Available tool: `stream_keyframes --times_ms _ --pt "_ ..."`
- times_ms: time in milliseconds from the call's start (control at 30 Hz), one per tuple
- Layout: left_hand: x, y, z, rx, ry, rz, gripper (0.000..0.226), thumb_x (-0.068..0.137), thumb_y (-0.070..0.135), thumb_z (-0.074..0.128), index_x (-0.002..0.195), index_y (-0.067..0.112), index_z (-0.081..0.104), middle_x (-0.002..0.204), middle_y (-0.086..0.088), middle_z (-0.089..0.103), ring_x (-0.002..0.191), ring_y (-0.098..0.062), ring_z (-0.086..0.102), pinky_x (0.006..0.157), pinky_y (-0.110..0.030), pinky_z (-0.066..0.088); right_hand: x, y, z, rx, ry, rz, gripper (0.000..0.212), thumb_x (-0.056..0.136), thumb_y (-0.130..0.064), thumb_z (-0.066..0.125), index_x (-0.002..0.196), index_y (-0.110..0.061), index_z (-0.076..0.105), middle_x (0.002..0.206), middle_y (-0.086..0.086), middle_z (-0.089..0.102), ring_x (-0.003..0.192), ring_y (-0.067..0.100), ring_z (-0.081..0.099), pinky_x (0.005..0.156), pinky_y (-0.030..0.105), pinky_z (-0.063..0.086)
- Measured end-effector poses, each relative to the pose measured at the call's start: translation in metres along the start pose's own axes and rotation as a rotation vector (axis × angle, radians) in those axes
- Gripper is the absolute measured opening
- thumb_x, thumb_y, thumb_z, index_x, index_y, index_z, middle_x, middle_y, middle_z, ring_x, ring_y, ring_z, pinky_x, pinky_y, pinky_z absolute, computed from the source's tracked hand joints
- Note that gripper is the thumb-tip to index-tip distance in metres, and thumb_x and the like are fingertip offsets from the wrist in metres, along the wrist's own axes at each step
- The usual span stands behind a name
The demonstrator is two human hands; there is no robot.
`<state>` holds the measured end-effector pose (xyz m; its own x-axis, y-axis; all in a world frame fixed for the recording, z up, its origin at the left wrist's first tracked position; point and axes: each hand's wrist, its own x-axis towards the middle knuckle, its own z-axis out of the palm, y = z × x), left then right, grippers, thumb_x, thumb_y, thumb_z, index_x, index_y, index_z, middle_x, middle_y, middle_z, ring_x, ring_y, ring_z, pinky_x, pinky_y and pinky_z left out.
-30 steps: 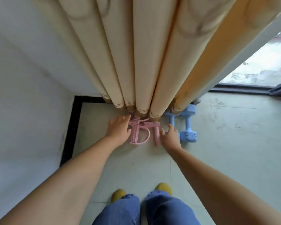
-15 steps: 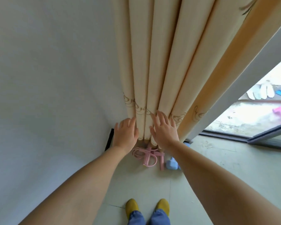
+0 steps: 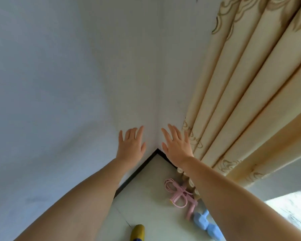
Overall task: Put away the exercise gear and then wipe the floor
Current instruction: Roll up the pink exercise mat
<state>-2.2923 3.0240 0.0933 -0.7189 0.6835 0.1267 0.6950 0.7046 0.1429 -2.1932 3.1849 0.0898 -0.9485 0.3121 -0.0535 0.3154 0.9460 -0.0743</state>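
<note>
The head camera looks steeply down into a room corner (image 3: 157, 148), near the wall (image 3: 59, 84).

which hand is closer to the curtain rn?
Right. The right hand is raised open with its outer edge beside the curtain folds; whether it touches is unclear. The left hand is open farther off, across the wall corner.
</note>
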Motion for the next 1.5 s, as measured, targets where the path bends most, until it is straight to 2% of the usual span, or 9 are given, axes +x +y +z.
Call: stream_keyframes --times_ms 267,500,667,800,900,967,1100,1267,1500 --pt "-0.113 0.041 -0.008 0.068 0.003 -0.416 0.059 0.100 0.038 0.030 0.151 0.019 0.008 0.151 -0.005 0.028 0.141 -0.022 0.021 0.118 -0.048 0.006 -0.031 -0.013 0.008 -0.068 -0.088 -0.398 0.057 0.101 -0.041 0.014 0.151 -0.024 -0.007 0.159 0.004 -0.008 0.147 0.021 -0.003 0.118 0.051 0.006" --pt "-0.244 0.056 -0.029 0.192 0.072 -0.803 0.059 0.098 0.041 0.036 0.150 0.019 0.016 0.149 -0.007 0.035 0.139 -0.025 0.030 0.117 -0.050 0.011 -0.087 -0.103 0.004 -0.089 -0.070 -0.846 0.057 0.101 -0.044 0.015 0.151 -0.026 -0.006 0.160 0.003 -0.007 0.148 0.020 -0.003 0.117 0.049 0.005" --pt "-0.361 0.088 -0.044 0.290 0.137 -1.126 0.060 0.088 0.038 0.058 0.140 0.014 0.041 0.128 -0.010 0.058 0.118 -0.028 0.056 0.103 -0.055 0.037 -0.165 -0.162 -0.001 -0.056 -0.030 -1.178 0.055 0.101 -0.041 0.027 0.152 -0.023 0.015 0.160 0.005 0.012 0.147 0.022 0.012 0.116 0.050 0.012" --pt "-0.452 0.155 -0.044 0.270 0.177 -1.336 0.060 0.090 0.035 0.055 0.142 0.013 0.037 0.129 -0.012 0.056 0.120 -0.027 0.054 0.103 -0.056 0.035 -0.252 -0.173 0.005 -0.063 -0.058 -1.343 0.052 0.092 -0.041 0.029 0.133 -0.018 0.053 0.138 0.010 0.053 0.125 0.027 0.054 0.095 0.056 0.045" --pt "-0.514 0.224 -0.043 0.204 0.152 -1.509 0.058 0.099 0.037 0.032 0.150 0.017 0.013 0.148 -0.009 0.033 0.137 -0.024 0.031 0.115 -0.053 0.015 -0.329 -0.161 0.016 -0.054 -0.036 -1.511 0.051 0.100 -0.041 0.023 0.147 -0.023 0.030 0.155 0.007 0.028 0.143 0.023 0.027 0.112 0.053 0.025" --pt "-0.557 0.280 -0.036 0.204 0.123 -1.598 0.059 0.098 0.041 0.022 0.151 0.017 0.009 0.149 -0.008 0.030 0.137 -0.024 0.028 0.114 -0.051 0.014 -0.381 -0.147 0.027 -0.081 -0.106 -1.593 0.054 0.101 -0.042 0.021 0.151 -0.026 0.012 0.160 0.003 0.009 0.148 0.020 0.007 0.117 0.049 0.008" --pt "-0.639 0.407 -0.023 0.179 0.123 -1.806 0.081 0.080 0.049 -0.004 0.150 0.014 0.013 0.146 -0.013 0.035 0.135 -0.028 0.034 0.114 -0.053 0.013 -0.501 -0.108 0.039 -0.111 -0.165 -1.830 0.056 0.099 -0.046 0.012 0.152 -0.026 0.009 0.160 0.003 0.006 0.148 0.020 0.005 0.117 0.050 0.005" --pt "-0.723 0.536 -0.029 0.181 0.123 -2.110 0.060 0.100 0.039 0.026 0.151 0.017 0.005 0.149 -0.007 0.028 0.137 -0.024 0.029 0.116 -0.049 0.012 -0.636 -0.080 0.034 -0.123 -0.213 -2.122 0.053 0.102 -0.040 0.023 0.151 -0.023 0.012 0.160 0.004 0.007 0.147 0.019 0.006 0.118 0.049 0.005" --pt "-0.789 0.607 -0.029 0.206 0.208 -2.327 0.060 0.099 0.038 0.030 0.151 0.018 0.006 0.147 -0.005 0.029 0.136 -0.022 0.030 0.117 -0.047 0.013 -0.744 -0.086 0.039 -0.161 -0.189 -2.330 0.054 0.099 -0.040 0.015 0.151 -0.023 0.013 0.160 0.004 0.007 0.147 0.018 0.007 0.117 0.047 0.008"
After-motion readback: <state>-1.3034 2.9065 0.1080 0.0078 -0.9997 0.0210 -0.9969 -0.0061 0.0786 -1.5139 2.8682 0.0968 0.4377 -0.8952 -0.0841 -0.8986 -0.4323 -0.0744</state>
